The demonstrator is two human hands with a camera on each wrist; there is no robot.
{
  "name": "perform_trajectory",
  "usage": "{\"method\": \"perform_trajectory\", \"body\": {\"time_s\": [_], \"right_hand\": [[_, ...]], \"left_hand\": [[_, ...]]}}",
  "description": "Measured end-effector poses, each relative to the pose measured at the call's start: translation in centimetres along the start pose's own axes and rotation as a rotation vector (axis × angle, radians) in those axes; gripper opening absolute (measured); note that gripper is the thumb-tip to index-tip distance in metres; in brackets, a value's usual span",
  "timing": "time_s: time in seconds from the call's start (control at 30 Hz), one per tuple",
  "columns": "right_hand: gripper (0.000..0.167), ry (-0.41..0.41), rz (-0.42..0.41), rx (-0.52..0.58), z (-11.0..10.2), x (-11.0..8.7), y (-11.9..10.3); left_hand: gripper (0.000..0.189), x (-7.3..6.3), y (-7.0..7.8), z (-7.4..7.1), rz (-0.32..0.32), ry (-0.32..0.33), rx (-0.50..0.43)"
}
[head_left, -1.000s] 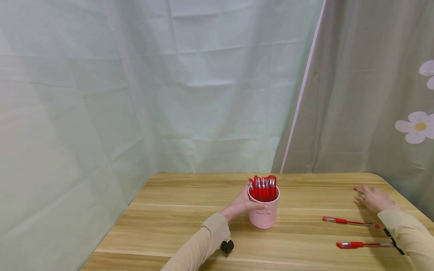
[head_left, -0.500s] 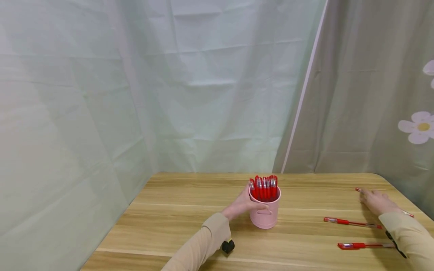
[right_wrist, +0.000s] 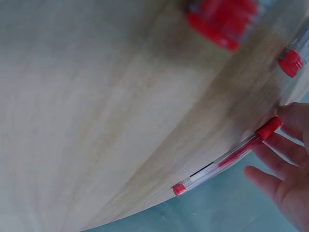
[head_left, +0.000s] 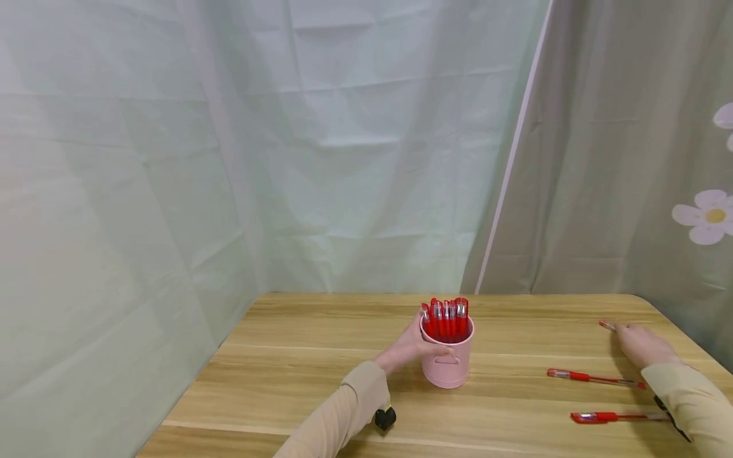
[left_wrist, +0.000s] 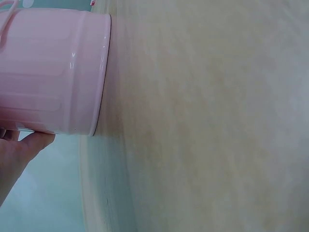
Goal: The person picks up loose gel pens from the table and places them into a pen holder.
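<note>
A pink pen holder (head_left: 446, 374) stands upright on the table, with several red pens (head_left: 448, 319) in it, caps up. My left hand (head_left: 408, 347) grips it from the left side, thumb across the front near the rim; in the left wrist view the fingers (left_wrist: 34, 143) lie against its wall. At the far right, my right hand (head_left: 644, 343) pinches a clear-barrelled red pen (right_wrist: 236, 153) by its red grip section, low over the tabletop. That pen's cap end pokes out beyond the fingertips in the head view.
Two more red pens lie on the wooden table (head_left: 275, 369), nearer me than the right hand: one in the middle (head_left: 579, 376), another closer to the front (head_left: 598, 418). A pale curtain (head_left: 366, 159) hangs behind the table.
The right hand's fingers, spread over the far pen a second ago, have drawn together on it. The left hand and the pen holder stay in place.
</note>
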State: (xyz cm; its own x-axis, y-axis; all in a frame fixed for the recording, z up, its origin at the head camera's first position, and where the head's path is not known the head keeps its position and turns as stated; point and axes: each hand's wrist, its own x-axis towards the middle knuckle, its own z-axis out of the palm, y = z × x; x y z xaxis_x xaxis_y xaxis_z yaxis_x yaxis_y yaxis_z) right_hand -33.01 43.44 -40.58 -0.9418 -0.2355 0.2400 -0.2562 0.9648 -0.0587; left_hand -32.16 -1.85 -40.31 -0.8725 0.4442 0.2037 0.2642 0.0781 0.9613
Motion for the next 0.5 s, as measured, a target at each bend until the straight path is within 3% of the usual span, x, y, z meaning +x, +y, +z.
{"method": "perform_trajectory", "body": {"time_s": [0.1,0.23,0.5], "right_hand": [[0.006,0.04,-0.066,-0.078,0.04,-0.03,-0.17],[0.013,0.075,-0.08,-0.083,-0.12,-0.06,-0.55],[0.014,0.083,-0.081,-0.104,-0.07,-0.15,-0.6]], "left_hand": [[0.081,0.01,-0.07,-0.04,0.005,0.002,-0.002],[0.081,0.0,-0.06,-0.06,0.009,-0.001,-0.002],[0.08,-0.09,0.18,0.01,-0.006,0.007,0.004]]}}
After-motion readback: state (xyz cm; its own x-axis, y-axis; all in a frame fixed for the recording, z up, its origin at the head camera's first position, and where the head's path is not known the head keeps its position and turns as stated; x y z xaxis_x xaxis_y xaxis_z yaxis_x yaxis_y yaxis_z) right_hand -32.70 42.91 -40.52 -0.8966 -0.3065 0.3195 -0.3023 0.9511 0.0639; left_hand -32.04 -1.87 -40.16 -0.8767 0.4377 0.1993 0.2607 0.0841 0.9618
